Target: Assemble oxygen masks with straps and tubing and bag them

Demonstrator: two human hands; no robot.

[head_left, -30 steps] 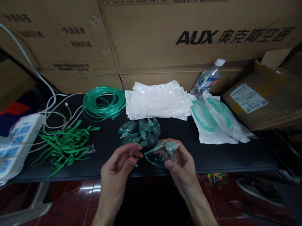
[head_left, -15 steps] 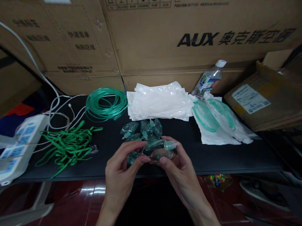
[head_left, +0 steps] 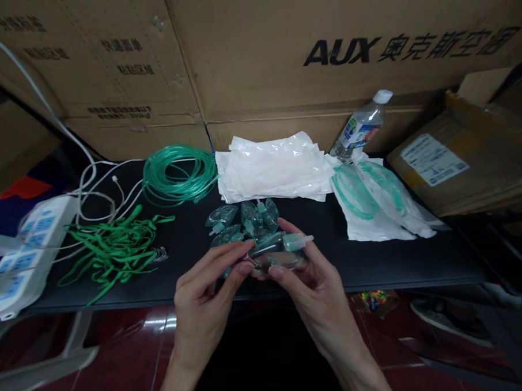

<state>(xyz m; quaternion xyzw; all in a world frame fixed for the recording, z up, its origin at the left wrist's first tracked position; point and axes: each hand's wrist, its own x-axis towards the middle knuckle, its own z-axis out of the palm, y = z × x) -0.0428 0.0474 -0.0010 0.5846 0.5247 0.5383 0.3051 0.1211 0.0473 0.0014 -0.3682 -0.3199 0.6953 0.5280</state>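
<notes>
A clear green-tinted oxygen mask (head_left: 272, 258) is held above the near edge of the black table, its pale green connector pointing right. My right hand (head_left: 315, 284) grips its right side, with the thumb on the near face and fingers behind. With thumb and fingertips, my left hand (head_left: 212, 280) pinches the mask's left end, where a thin, shiny strip shows. Just beyond my hands lie several similar masks (head_left: 250, 217), partly covered by the fingers and the held mask.
Green elastic straps (head_left: 116, 247) lie in a tangle at left, beside a white power strip (head_left: 37, 255). Behind them is coiled green tubing (head_left: 179, 174). White pouches (head_left: 275, 167) lie at the back; bagged tubing (head_left: 373, 200), a bottle (head_left: 361, 128) and a carton (head_left: 453, 152) stand right.
The camera view has tipped down slightly, so the background sits higher in the picture. Both hands keep hold of the mask; the connector has turned a little more to the right.
</notes>
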